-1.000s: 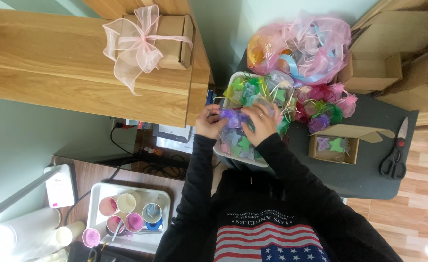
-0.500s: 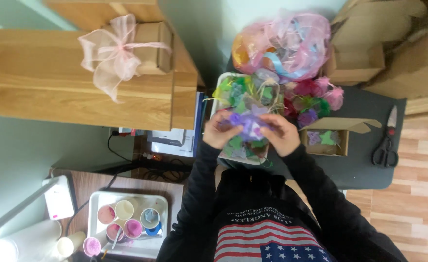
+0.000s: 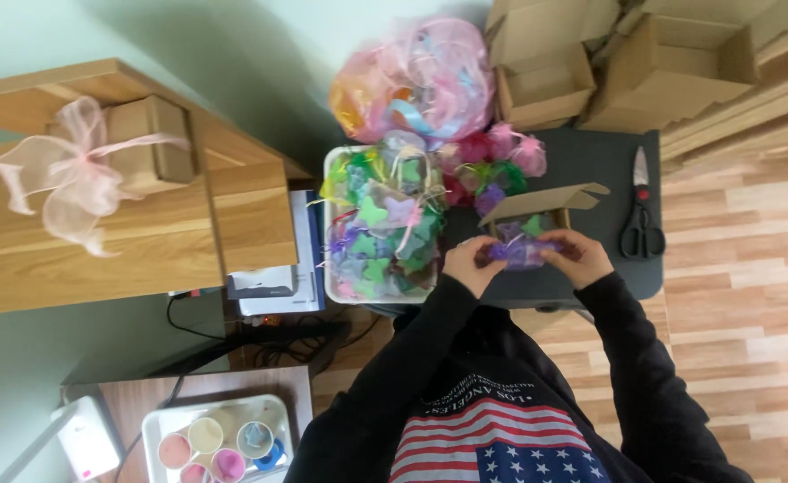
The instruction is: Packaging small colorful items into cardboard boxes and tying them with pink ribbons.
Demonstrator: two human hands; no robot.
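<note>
The person holds a small purple organza pouch (image 3: 521, 252) between both hands, just above the open cardboard box (image 3: 537, 210) on the dark grey table (image 3: 608, 170). The left hand (image 3: 468, 262) pinches the pouch's left end, and the right hand (image 3: 580, 256) grips its right end, so the pouch spans the gap between them. Both hands are closed on it, fingers curled round the fabric. Just left of the left hand, a white tray (image 3: 333, 234) is heaped with pouches in green, purple and pink. Behind the box lie a few more pink and green pouches (image 3: 492, 161), and beyond them a large pink bag (image 3: 416, 80). Black-handled scissors (image 3: 641, 219) lie on the table near the right hand.
</note>
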